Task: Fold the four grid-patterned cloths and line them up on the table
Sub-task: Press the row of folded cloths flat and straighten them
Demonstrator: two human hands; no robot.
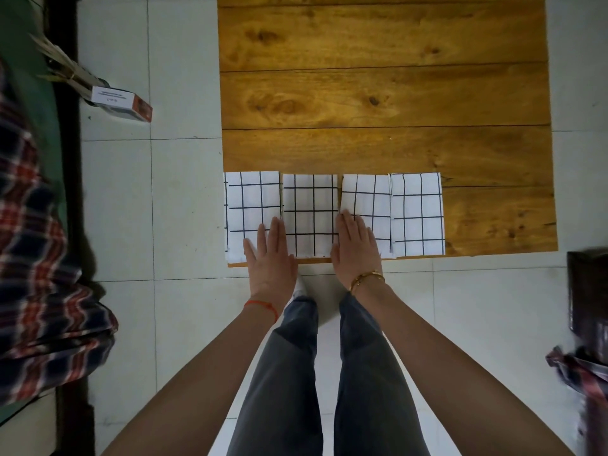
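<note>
Head view: left hand (271, 258) and right hand (355, 246) flat on cloths (311, 205).

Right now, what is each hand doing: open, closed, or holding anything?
Left hand: open, flat, palm down over the first cloth and second cloth, gripping nothing.
Right hand: open, flat on the third cloth, gripping nothing.

Soft, even, rather dim daylight is falling over the whole view, leaving no glare and only faint shadows. The wooden table (388, 93) is showing sharp grain in the centre, while its side edges are bowing slightly under the wide-angle lens. The plaid fabric (39, 258) at the left border is smearing and stretching, and the dark object (589, 291) at the right border is blurring badly.
</note>
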